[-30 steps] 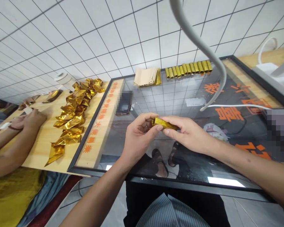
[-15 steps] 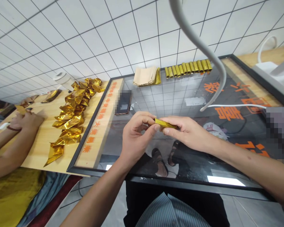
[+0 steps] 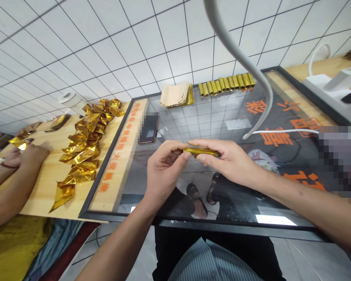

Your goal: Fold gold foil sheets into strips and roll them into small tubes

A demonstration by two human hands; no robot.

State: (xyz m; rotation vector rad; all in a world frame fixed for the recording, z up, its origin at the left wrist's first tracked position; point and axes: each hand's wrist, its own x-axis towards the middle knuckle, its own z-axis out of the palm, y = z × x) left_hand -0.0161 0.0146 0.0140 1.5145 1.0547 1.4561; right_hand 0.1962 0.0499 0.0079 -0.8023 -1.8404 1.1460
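A small roll of gold foil paper (image 3: pixel 201 152) lies level between my two hands, above the dark glass tabletop (image 3: pixel 169 187). My left hand (image 3: pixel 167 164) pinches its left end between thumb and fingers. Its right end is gripped by my right hand (image 3: pixel 226 158), the fingers along the far side and the thumb on the near side. Part of the roll is hidden by the fingers. Beyond the hands, a row of rolled gold tubes (image 3: pixel 226 85) lies along the glass's back edge. Left of the row sits a stack of paper sheets (image 3: pixel 174 95), tan on top with gold showing at the side.
A phone (image 3: pixel 148 128) lies on the glass at left. Folded gold foil pieces (image 3: pixel 82 142) cover part of the wooden table, near a co-worker's hands (image 3: pixel 26 154) holding gold foil. A white cable (image 3: pixel 240 50) hangs in front. A power strip (image 3: pixel 330 88) stands at right.
The gold paper looks more tightly rolled and more level between my fingers. The whole view has shifted slightly, and the co-worker's foil has moved a little.
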